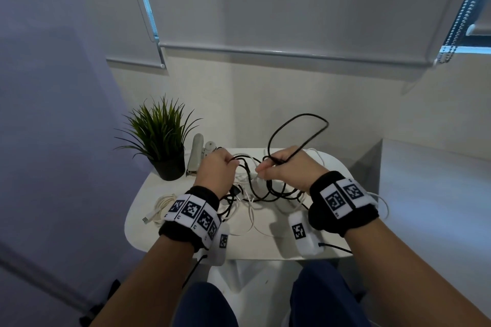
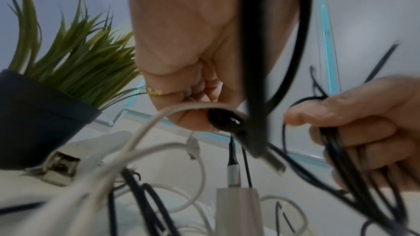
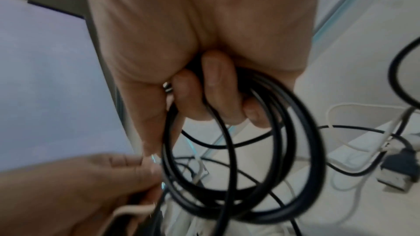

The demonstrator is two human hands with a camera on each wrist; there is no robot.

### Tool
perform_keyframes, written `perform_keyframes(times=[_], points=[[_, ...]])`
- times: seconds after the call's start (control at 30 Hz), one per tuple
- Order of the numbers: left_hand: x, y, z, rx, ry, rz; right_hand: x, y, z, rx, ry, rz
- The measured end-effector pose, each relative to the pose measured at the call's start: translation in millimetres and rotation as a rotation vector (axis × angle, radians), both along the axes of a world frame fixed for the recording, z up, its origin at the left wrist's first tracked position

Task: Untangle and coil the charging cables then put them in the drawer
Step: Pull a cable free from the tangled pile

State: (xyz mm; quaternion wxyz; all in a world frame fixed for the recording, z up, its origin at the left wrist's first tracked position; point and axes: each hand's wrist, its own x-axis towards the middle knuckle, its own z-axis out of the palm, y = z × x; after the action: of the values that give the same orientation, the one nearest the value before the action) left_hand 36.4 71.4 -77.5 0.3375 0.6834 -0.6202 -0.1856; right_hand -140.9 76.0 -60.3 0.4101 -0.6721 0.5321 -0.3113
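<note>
Black cord everywhere, strung between two fists over the little white table (image 1: 186, 244)! Starting at the left edge: a cream cable (image 1: 163, 204) lies bundled by itself on the tabletop, just in front of the potted plant (image 1: 162, 141). Next, the left hand (image 1: 216, 170), fingers curled tight, clamps a strand of the black cable (image 1: 297, 127); its own camera shows a pale cable running past that grip too. Between the hands, the tangle (image 1: 255, 191) of black and white cables sprawls on the table, still knotted together. Now the right hand (image 1: 285, 167), closed round several black loops, with one big loop standing up above the knuckles. Here's what matters: the loose run trails down and leftward from the right hand's coil into that tangle, so the left hand sits nearer the snag and looks best placed to feed slack across. No drawer in sight yet.
</note>
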Motion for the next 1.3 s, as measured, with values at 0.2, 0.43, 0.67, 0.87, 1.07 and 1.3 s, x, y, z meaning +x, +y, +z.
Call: perform_keyframes(times=[0.2, 0.43, 0.67, 0.87, 1.07, 1.3], points=[[-10, 7, -1, -0.016, 0.241, -0.126, 10, -5, -15, 0.003, 0.119, -0.066], [-13, 11, -2, 0.079, 0.275, -0.218, 13, -7, -15, -0.077, 0.090, -0.120], [-4, 15, 3, 0.206, 0.170, -0.314, 8, -9, -16, -0.100, 0.075, -0.164], [1, 16, 3, 0.079, 0.209, -0.205, 7, -8, -13, -0.064, 0.104, -0.101], [1, 13, -3, 0.001, 0.010, -0.249, 8, -8, -12, -0.044, 0.027, -0.137], [4, 9, -4, -0.076, -0.156, -0.191, 9, -8, -16, -0.057, 0.015, -0.121]])
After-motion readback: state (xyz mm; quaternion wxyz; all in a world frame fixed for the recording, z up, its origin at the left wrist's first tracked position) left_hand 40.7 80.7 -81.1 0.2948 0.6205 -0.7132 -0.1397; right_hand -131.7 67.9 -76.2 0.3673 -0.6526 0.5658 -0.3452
